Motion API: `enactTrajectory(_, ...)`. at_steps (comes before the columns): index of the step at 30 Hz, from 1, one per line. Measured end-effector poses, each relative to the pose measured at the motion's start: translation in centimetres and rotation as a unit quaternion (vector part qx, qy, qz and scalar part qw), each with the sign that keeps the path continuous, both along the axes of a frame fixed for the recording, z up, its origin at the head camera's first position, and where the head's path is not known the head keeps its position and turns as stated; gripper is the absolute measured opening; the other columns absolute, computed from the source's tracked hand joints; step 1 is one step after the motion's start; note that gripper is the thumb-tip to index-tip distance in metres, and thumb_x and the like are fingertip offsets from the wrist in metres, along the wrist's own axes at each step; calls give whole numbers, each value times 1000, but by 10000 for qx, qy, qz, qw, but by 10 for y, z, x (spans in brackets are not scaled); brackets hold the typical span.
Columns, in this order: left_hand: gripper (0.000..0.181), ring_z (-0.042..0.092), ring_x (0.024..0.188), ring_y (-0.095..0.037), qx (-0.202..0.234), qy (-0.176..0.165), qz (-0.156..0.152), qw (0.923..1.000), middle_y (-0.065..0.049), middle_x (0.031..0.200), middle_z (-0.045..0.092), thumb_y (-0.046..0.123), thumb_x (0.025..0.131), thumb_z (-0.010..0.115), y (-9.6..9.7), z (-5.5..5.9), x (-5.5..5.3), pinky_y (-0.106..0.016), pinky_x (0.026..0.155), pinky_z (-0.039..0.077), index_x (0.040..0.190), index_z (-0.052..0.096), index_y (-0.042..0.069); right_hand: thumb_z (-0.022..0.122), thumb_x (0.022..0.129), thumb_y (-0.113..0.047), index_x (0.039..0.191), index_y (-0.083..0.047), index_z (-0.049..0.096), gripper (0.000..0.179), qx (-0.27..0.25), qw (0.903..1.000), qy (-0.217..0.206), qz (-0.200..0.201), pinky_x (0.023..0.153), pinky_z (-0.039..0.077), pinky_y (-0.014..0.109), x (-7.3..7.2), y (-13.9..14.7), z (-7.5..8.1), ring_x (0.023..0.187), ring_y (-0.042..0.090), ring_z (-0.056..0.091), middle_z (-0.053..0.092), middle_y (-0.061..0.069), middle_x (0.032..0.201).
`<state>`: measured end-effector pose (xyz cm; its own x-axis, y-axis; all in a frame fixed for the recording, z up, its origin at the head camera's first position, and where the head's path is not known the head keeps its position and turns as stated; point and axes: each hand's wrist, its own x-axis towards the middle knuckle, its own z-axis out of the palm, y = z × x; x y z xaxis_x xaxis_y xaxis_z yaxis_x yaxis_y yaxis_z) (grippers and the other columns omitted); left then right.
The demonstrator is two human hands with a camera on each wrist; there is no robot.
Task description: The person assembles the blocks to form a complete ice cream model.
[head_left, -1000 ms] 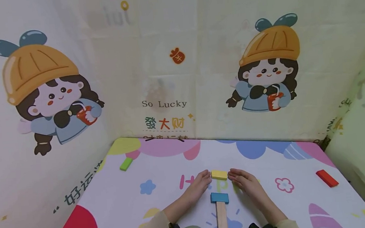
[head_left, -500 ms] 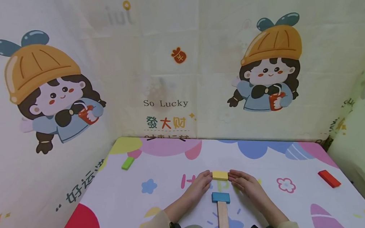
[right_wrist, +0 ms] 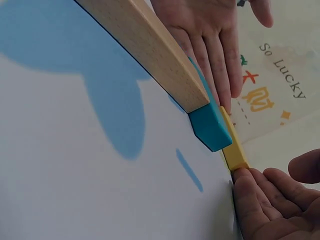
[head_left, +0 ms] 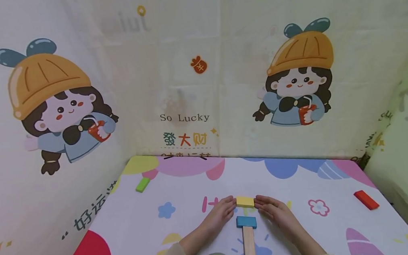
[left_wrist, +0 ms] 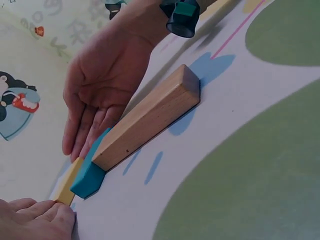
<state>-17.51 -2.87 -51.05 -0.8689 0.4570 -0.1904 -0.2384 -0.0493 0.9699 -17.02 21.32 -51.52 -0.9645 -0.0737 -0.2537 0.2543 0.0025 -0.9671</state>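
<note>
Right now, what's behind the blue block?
In the head view, the yellow block, between the left hand and right hand, past a strip of table. What's under the blue block is covered.

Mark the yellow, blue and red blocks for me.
Yellow block (head_left: 245, 201): head view, middle of its top face.
Blue block (head_left: 246, 221): head view, middle of its top face.
Red block (head_left: 365, 199): head view, middle of its top face.

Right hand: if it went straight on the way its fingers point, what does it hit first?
The yellow block, at its right end. In the right wrist view the right hand's fingers appear to touch it, though a tiny gap can't be ruled out.
</note>
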Motion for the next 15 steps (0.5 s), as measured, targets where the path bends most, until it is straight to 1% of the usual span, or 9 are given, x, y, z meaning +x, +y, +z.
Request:
enactTrajectory(3, 64, 33, 154, -36, 129, -85, 19, 9999, -20, 165, 35, 34, 111, 43, -1, 0, 2, -51, 123, 32, 160, 27, -4, 51, 104, -11, 147, 7, 50, 46, 43, 10000, -59, -14, 103, 55, 29, 2, 1, 1, 134, 30, 61, 51, 25, 153)
enactTrajectory(8, 63, 32, 154, -38, 267, -73, -28, 9996, -21, 164, 35, 32, 111, 42, -2, -2, 5, -52, 123, 31, 159, 27, -5, 50, 105, -13, 147, 7, 50, 47, 75, 9998, -175, 16, 101, 55, 28, 6, 1, 1, 134, 29, 60, 49, 25, 154)
enactTrajectory(10, 63, 32, 154, -39, 292, -62, -67, 9995, -22, 165, 35, 32, 111, 42, -2, -2, 7, -53, 123, 31, 159, 26, -6, 49, 105, -12, 148, 7, 49, 47, 17, 9998, -183, 29, 102, 55, 28, 8, 2, 1, 135, 30, 60, 49, 25, 155)
enactTrajectory(15, 64, 33, 154, -38, 331, -202, -76, 9992, -22, 164, 35, 33, 111, 44, -3, -2, 10, -53, 122, 32, 159, 27, -5, 48, 106, -11, 150, 9, 45, 48, -149, 9996, -191, 157, 103, 54, 28, 12, 5, 0, 137, 30, 58, 45, 26, 157)
